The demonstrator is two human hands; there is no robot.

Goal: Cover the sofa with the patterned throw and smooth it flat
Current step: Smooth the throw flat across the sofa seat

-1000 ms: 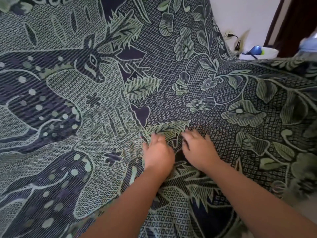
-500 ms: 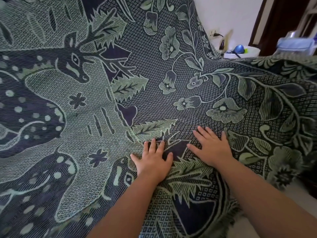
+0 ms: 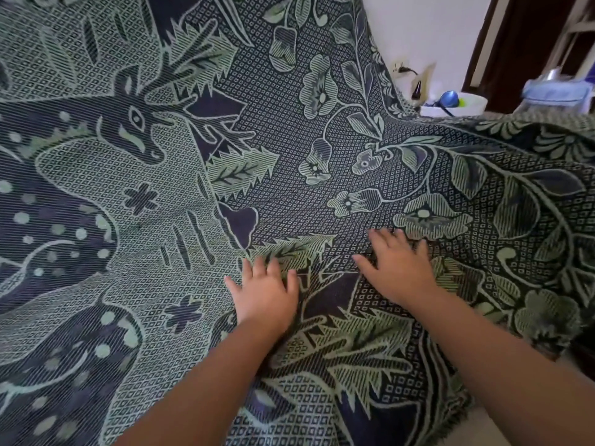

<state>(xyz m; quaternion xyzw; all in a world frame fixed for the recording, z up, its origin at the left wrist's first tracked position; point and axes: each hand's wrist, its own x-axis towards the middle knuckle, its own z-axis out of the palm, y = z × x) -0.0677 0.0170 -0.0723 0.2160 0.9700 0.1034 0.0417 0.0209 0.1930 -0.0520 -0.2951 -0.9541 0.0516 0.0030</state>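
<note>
Patterned throw [image 3: 154,175] draped over the sofa, both hands pressing down on it.
Covering looks done: the throw fills nearly the whole view, hiding the sofa beneath. The left hand [image 3: 265,294] and right hand [image 3: 399,272] lie flat on it near each other, fingers straight, grasping nothing. Soft ripples fan out around the hands and toward the right edge, so I judge smoothing remains.

One head-worn wide-angle view looks forward and down, close above the patterned throw [image 3: 161,194].
</note>
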